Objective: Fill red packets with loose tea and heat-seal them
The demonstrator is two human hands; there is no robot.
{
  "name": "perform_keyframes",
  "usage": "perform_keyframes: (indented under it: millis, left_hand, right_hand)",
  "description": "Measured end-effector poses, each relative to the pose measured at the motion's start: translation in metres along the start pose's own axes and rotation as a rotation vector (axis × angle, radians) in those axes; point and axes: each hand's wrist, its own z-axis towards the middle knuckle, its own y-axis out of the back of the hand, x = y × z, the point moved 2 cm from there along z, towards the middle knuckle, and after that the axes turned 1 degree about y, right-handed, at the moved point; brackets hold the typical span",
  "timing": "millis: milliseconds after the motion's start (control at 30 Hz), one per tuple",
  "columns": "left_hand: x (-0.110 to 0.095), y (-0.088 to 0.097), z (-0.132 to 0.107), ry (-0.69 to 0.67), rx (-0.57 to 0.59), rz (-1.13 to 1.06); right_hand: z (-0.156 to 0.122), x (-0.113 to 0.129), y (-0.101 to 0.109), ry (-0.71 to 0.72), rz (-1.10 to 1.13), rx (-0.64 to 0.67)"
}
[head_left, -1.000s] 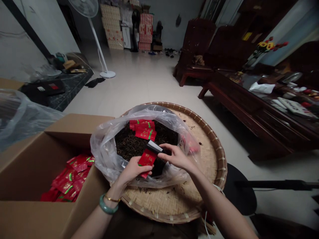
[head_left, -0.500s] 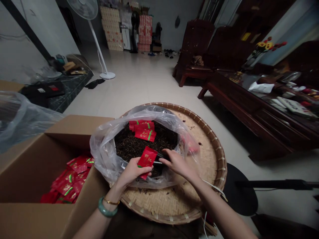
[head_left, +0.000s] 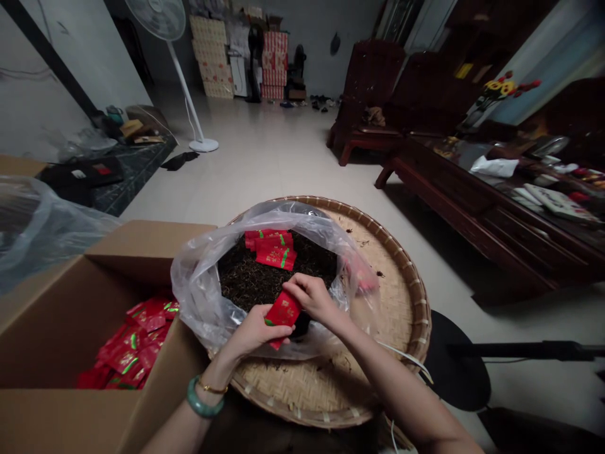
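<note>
A small red sachet [head_left: 285, 309] with gold lettering is held over an open clear plastic bag [head_left: 191, 284]. My left hand [head_left: 254, 331] is closed on its lower left side, thumb across the front. The fingers of my right hand [head_left: 314, 299] pinch its upper right edge. Dark, loose, twisted dry leaves, like tea leaves [head_left: 248, 282], fill the bag. On top of them lie several red sachets [head_left: 275, 254] in an overlapping row. A dark object under my hands is mostly hidden. The bag sits on a round woven bamboo tray [head_left: 399, 271].
At my left stands an open cardboard box [head_left: 165, 372] with many red sachets [head_left: 135, 343] inside. A white cord [head_left: 406, 358] crosses the tray's right rim. Beyond are a white standing fan [head_left: 186, 94], a dark wooden table [head_left: 472, 195] and stacked cartons [head_left: 275, 63].
My right hand has moved up and left from the dark object below, and now grips the sachet's upper edge. My left hand still holds the sachet in nearly the same place.
</note>
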Motion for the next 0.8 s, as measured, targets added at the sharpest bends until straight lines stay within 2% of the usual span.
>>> perform_keyframes:
  millis: [67, 100, 133, 200, 233, 267, 333, 400, 467, 567, 700, 733, 800]
  left_hand:
    - [-0.006, 0.010, -0.009, -0.108, -0.096, -0.111]
    - [-0.012, 0.017, -0.016, -0.218, -0.177, -0.188]
    - [-0.019, 0.027, -0.025, -0.407, -0.314, -0.319]
    - [-0.032, 0.043, -0.044, -0.756, -0.522, -0.521]
    - [-0.038, 0.048, -0.051, -0.849, -0.579, -0.556]
    - [-0.042, 0.050, -0.055, -0.876, -0.591, -0.551]
    - [-0.048, 0.049, -0.054, -0.844, -0.556, -0.511]
    - [-0.046, 0.043, -0.044, -0.707, -0.535, -0.497]
    - [-0.038, 0.040, -0.031, -0.577, -0.550, -0.509]
    - [-0.027, 0.042, -0.013, -0.463, -0.564, -0.485]
    - [-0.021, 0.046, -0.001, -0.428, -0.608, -0.387]
    - [-0.020, 0.045, 0.001, -0.431, -0.609, -0.356]
    - [-0.020, 0.040, 0.005, -0.443, -0.587, -0.272]
  right_hand:
    - [0.006, -0.008, 0.005, -0.134, 0.136, -0.014]
    - [0.009, -0.013, 0.007, -0.183, 0.172, -0.030]
    - [0.013, -0.017, 0.009, -0.204, 0.169, -0.042]
    - [0.022, -0.026, 0.009, -0.155, 0.038, -0.060]
    - [0.028, -0.029, 0.007, -0.096, -0.077, -0.057]
    - [0.033, -0.033, 0.003, -0.035, -0.199, -0.053]
    - [0.046, -0.040, -0.008, 0.047, -0.431, -0.029]
    - [0.058, -0.046, -0.020, 0.063, -0.588, -0.011]
    - [0.070, -0.051, -0.028, 0.029, -0.641, -0.014]
    - [0.079, -0.054, -0.029, 0.004, -0.608, -0.010]
    - [0.068, -0.050, -0.026, 0.005, -0.511, 0.000]
    - [0.061, -0.048, -0.027, -0.006, -0.454, 0.004]
    - [0.045, -0.042, -0.032, -0.056, -0.165, 0.029]
